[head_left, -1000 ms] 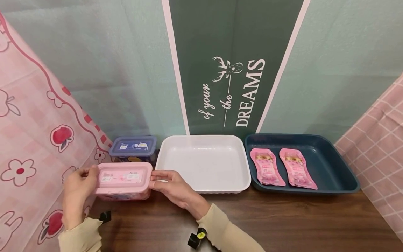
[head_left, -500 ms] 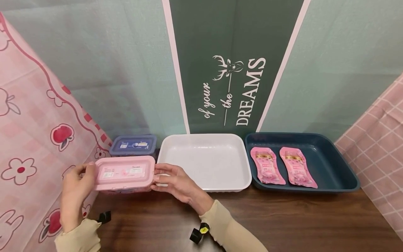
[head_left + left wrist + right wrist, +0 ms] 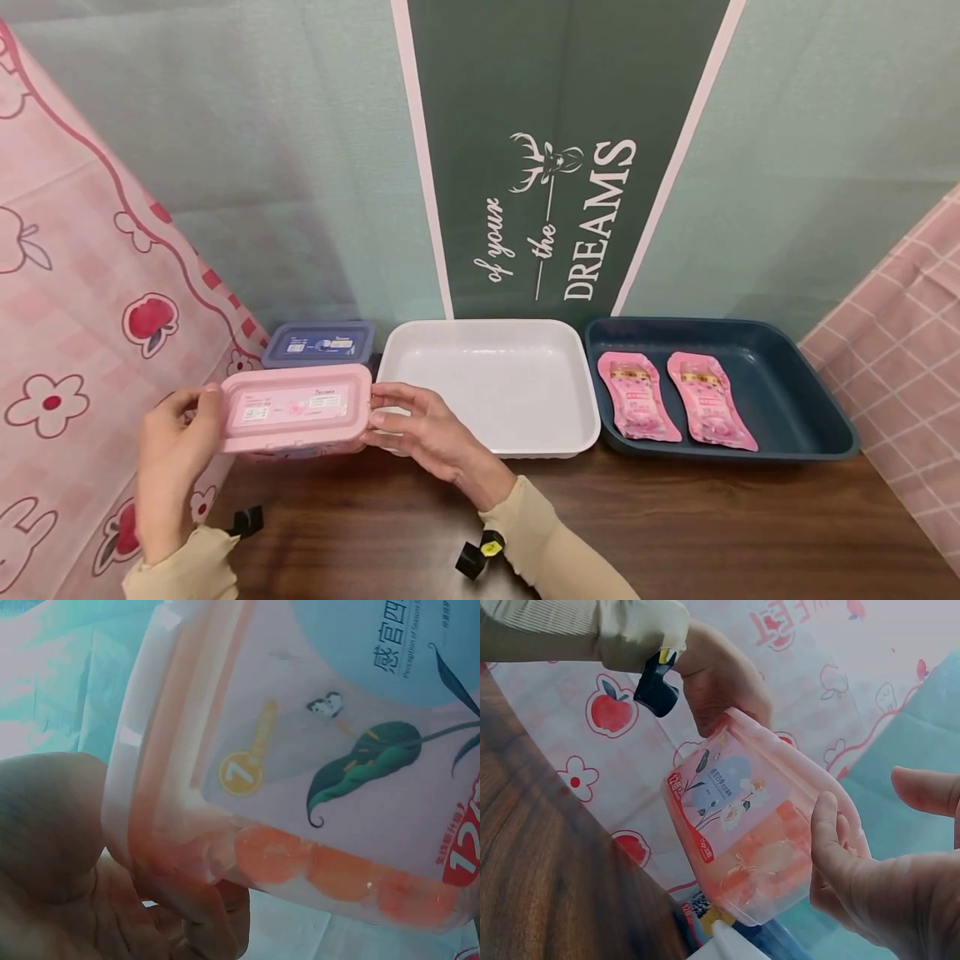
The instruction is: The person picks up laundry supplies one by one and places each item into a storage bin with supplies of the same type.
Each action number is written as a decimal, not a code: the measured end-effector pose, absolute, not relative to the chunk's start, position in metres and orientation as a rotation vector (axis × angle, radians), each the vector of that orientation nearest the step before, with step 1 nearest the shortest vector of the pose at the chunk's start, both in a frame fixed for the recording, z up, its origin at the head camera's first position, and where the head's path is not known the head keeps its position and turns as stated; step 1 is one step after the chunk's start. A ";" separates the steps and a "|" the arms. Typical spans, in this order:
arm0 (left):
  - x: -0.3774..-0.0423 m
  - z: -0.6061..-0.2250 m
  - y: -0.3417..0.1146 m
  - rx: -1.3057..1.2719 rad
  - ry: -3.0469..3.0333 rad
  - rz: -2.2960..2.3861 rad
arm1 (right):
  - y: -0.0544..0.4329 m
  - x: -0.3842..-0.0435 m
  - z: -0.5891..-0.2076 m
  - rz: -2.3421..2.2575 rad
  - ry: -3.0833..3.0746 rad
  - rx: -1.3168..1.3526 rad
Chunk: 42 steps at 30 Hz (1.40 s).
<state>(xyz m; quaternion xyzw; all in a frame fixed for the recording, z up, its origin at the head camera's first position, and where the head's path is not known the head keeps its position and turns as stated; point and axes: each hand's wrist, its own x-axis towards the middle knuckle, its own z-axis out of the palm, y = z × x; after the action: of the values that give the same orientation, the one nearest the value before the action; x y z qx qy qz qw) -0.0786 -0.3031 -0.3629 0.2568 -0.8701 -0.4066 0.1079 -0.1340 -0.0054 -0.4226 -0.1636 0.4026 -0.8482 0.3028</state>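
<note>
A pink-lidded clear box of laundry pods [image 3: 296, 408] is held between my two hands at the left of the head view. My left hand [image 3: 176, 442] grips its left end, thumb by the lid edge. At the opposite end, my right hand [image 3: 427, 433] holds the box with its fingers at the lid rim. In the right wrist view the right thumb [image 3: 926, 791] stands away from the box. Orange pods [image 3: 337, 874] show through the box wall in the left wrist view. Behind it sits a similar blue-lidded box [image 3: 318, 343], partly covered.
A white tray [image 3: 487, 446] stands in the middle, right of the hands. To its right is a dark blue tray [image 3: 795, 400] with two pink pouches [image 3: 637, 396] in it. Patterned cloths hang at the left, back and right of the brown table [image 3: 675, 517].
Both hands have raised the pink-lidded box and shifted it slightly away from me, over the front of the blue-lidded box. The trays and pouches have stayed put.
</note>
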 end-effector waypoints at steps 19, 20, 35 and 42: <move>-0.092 -0.370 -0.284 0.553 -2.524 -1.266 | 0.018 -0.152 -0.415 -2.300 1.202 -0.470; -0.093 -0.371 -0.283 0.532 -2.523 -1.253 | 0.019 -0.153 -0.414 -2.305 1.208 -0.467; -0.117 -0.375 -0.263 0.264 -2.543 -1.335 | 0.047 -0.175 -0.410 -2.379 1.277 -0.432; -0.129 -0.375 -0.243 0.284 -2.478 -1.520 | 0.063 -0.180 -0.407 -2.422 1.331 -0.407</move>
<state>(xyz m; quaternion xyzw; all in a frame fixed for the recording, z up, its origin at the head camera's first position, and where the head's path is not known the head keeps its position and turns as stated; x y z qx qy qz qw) -0.1288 -0.2427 -0.3754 0.0968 -0.8432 -0.5172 0.1104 -0.1795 0.0628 -0.4071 -0.1435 0.4692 -0.8539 0.1734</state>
